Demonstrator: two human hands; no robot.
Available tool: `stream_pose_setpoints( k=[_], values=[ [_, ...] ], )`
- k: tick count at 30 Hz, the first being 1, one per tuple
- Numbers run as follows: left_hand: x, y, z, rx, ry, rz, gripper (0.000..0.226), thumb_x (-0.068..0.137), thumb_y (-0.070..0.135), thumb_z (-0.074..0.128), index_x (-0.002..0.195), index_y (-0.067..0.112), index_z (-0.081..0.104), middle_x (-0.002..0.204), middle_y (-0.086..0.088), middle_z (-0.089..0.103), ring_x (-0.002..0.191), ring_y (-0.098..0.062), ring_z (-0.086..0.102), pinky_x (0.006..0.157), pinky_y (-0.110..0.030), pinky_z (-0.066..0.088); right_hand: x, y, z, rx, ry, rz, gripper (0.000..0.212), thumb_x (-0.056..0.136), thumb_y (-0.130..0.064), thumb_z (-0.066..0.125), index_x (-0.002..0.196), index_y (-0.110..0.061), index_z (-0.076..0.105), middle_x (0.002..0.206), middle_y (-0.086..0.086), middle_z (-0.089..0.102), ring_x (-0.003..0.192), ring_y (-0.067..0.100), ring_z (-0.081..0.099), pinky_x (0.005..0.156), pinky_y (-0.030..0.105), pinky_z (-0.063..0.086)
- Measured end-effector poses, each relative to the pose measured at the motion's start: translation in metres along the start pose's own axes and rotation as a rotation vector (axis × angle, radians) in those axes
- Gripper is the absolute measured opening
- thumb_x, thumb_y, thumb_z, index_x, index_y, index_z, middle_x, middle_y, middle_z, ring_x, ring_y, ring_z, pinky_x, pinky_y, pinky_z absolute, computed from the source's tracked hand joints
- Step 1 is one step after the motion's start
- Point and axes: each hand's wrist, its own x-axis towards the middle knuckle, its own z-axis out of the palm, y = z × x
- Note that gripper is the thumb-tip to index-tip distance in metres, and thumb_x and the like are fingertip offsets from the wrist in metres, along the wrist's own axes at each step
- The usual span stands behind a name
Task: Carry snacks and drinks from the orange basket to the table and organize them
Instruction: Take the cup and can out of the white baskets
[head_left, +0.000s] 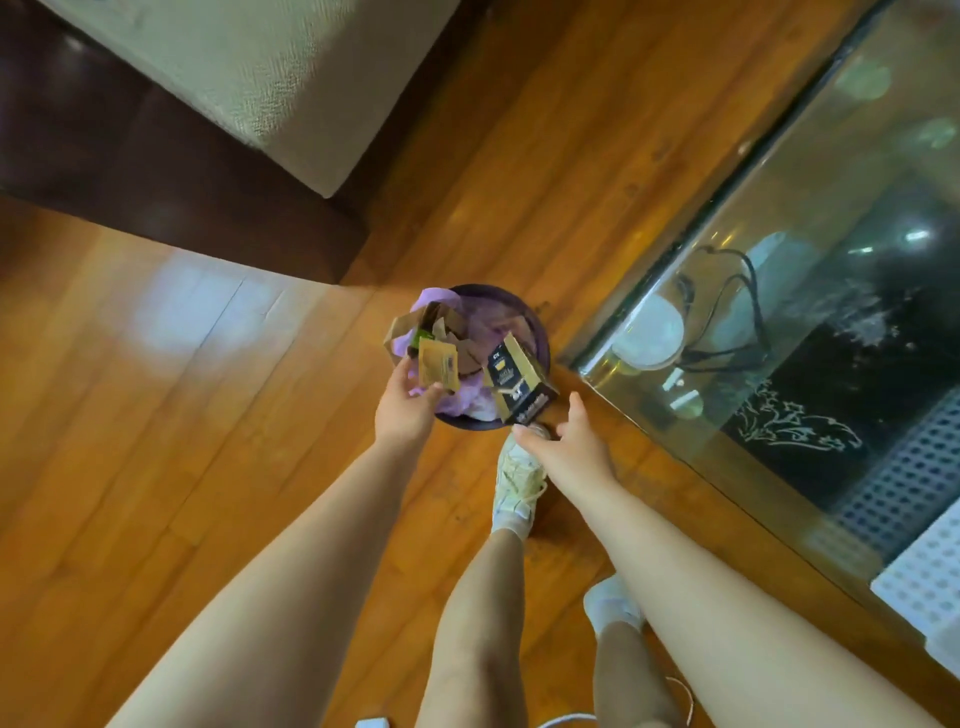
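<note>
The left hand (402, 410) pinches a tan packet (438, 367) over a round dark bin (540, 338) on the wood floor (156, 415). A black-and-gold box (519, 384) leans on the bin's rim. The right hand (569, 441) hovers just beside it, fingers spread, holding nothing.

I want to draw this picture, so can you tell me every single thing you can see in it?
bin: one, dark purple, on the floor in the middle, with a lilac bag inside
black and gold box: one, tilted at the bin's near right rim
brown cardboard pieces: several, sticking up in the bin
tan packet: one, at the bin's left side
floor: one, orange-brown wood
sofa: one, beige cushion on a dark base, top left
glass table: one, clear, right side
shoes: two, pale
legs: two, bare
left hand: pinches the packet
right hand: fingers spread, beside the box
</note>
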Motion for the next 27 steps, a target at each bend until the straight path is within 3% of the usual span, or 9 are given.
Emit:
stream_pose_setpoints(
  k=[2,5,9,11,14,18,25,27],
  values=[
    [0.000,0.002,-0.004,0.045,-0.046,-0.019,0.063,0.088,0.016,0.057,0.144,0.019,0.029,0.139,-0.007,0.047,0.118,-0.030,0.051,0.100,-0.043,0.044,0.004,0.000,-0.003,-0.024,-0.035,0.051,0.089,0.084,-0.034,0.064,0.149,-0.019,0.005,0.149,0.011,0.034,0.134,0.029,0.038,0.104,0.040,0.036],
    [-0.008,0.002,-0.011,0.042,-0.098,-0.078,0.061,0.089,0.016,0.057,0.143,0.016,0.030,0.140,-0.011,0.046,0.118,-0.028,0.052,0.101,-0.043,0.044,-0.004,0.005,-0.012,-0.034,-0.062,0.061,0.079,0.086,-0.028,0.062,0.148,-0.021,0.013,0.149,0.009,0.034,0.133,0.027,0.039,0.102,0.038,0.037],
    [-0.029,0.009,-0.020,0.028,-0.184,-0.095,0.043,0.091,0.011,0.052,0.133,0.012,0.042,0.124,-0.016,0.058,0.095,-0.023,0.057,0.080,-0.036,0.047,-0.027,0.011,-0.033,-0.004,-0.072,0.036,0.060,0.087,-0.025,0.059,0.141,-0.021,0.032,0.133,0.005,0.050,0.119,0.022,0.049,0.089,0.030,0.039],
    [-0.044,0.016,-0.020,0.042,-0.226,-0.070,0.036,0.091,0.009,0.051,0.127,0.011,0.049,0.115,-0.012,0.062,0.090,-0.020,0.059,0.072,-0.029,0.048,-0.041,0.013,-0.047,0.053,-0.058,0.012,0.048,0.087,-0.023,0.058,0.133,-0.021,0.044,0.114,0.000,0.057,0.109,0.018,0.054,0.089,0.030,0.044],
    [-0.072,0.031,-0.009,0.100,-0.283,0.001,0.027,0.093,0.009,0.048,0.119,0.011,0.055,0.093,-0.005,0.065,0.078,-0.017,0.058,0.067,-0.026,0.046,-0.065,0.021,-0.072,0.167,-0.020,-0.036,0.034,0.087,-0.019,0.058,0.120,-0.024,0.053,0.101,-0.005,0.061,0.101,0.016,0.060,0.091,0.034,0.048],
    [-0.119,0.050,0.025,0.171,-0.365,0.095,0.019,0.093,0.008,0.047,0.106,0.017,0.058,0.078,0.004,0.064,0.065,-0.011,0.056,0.063,-0.023,0.044,-0.096,0.042,-0.114,0.311,0.060,-0.133,0.028,0.088,-0.016,0.055,0.113,-0.030,0.053,0.095,-0.005,0.064,0.084,0.008,0.063,0.072,0.019,0.048],
    [-0.217,0.074,0.130,0.187,-0.512,0.217,0.023,0.093,0.003,0.046,0.110,0.010,0.060,0.078,0.002,0.062,0.064,-0.009,0.055,0.053,-0.010,0.044,-0.143,0.127,-0.206,0.464,0.239,-0.168,0.021,0.089,-0.016,0.057,0.099,-0.035,0.057,0.093,-0.001,0.066,0.079,0.011,0.063,0.062,0.017,0.043],
    [-0.246,0.077,0.167,0.181,-0.545,0.232,0.023,0.094,0.004,0.045,0.110,0.010,0.060,0.081,0.001,0.063,0.066,-0.010,0.055,0.056,-0.014,0.044,-0.155,0.159,-0.234,0.530,0.300,-0.153,0.024,0.088,-0.013,0.057,0.091,-0.037,0.058,0.090,0.001,0.067,0.074,0.013,0.063,0.061,0.019,0.044]
  ],
)
